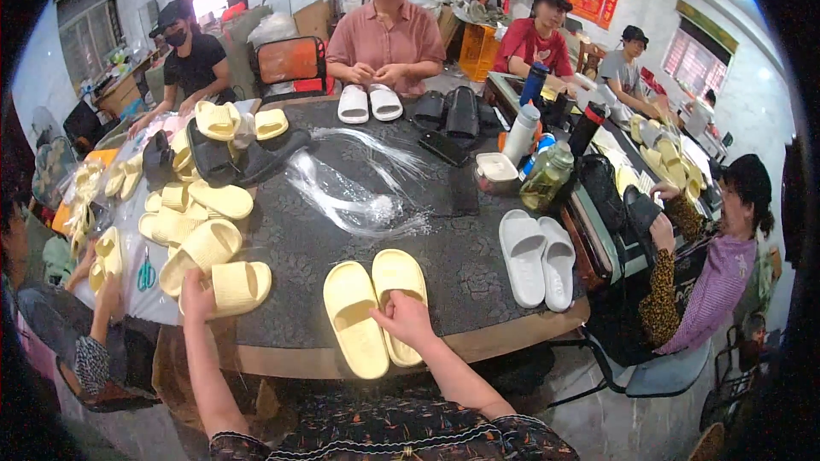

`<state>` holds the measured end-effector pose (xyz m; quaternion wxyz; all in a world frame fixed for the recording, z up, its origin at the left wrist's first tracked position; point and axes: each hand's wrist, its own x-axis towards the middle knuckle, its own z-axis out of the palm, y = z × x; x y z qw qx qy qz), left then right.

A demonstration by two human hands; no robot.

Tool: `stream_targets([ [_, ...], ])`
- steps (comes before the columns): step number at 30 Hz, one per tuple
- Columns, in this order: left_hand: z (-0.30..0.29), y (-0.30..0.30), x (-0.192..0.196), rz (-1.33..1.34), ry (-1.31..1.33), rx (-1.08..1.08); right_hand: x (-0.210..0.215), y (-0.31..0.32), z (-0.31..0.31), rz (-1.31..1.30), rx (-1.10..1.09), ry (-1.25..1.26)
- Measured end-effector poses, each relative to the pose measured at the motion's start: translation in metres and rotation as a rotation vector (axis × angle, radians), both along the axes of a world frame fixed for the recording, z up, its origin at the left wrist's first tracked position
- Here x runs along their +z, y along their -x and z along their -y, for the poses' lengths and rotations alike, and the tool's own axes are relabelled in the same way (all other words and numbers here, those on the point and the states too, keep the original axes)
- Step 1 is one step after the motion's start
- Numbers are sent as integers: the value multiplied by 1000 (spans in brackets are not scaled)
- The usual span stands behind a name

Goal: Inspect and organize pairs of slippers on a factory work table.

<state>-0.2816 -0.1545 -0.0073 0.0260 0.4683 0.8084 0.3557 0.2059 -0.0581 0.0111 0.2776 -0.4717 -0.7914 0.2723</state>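
Observation:
A pair of pale yellow slippers lies side by side at the table's near edge, toes away from me: a left slipper (348, 289) and a right slipper (399, 266). My right hand (405, 321) is on the right one, fingers in its foot opening and thumb toward the left slipper. Farther left, my left hand (197, 297) grips a yellow slipper (243, 288) at its edge, beside another yellow slipper (210, 246) that leans on a loose pile. My fingertips there are partly hidden.
Clear plastic strands (342, 196) lie mid-table. White slippers (523, 256) are at the right, another white pair (354, 104) at the far edge. Bottles (549, 175) and a tub (495, 172) stand back right. Teal scissors (146, 273) lie left. Several people work around the table.

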Motion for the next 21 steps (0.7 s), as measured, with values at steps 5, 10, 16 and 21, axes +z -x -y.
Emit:
stream_targets([
  [5, -12, -81, 31, -81, 37, 97, -2, -3, -1, -42, -4, -8],
  [10, -9, -120, 35, 394, 25, 16, 10, -22, -9, -90, 14, 36],
  [16, 0, -210, 58, 795, -34, -54, 37, -98, -3, -102, -282, -148],
  [21, 7, -229, 40, 987, 79, -163, 48, -181, -53, 65, -477, -395],
])
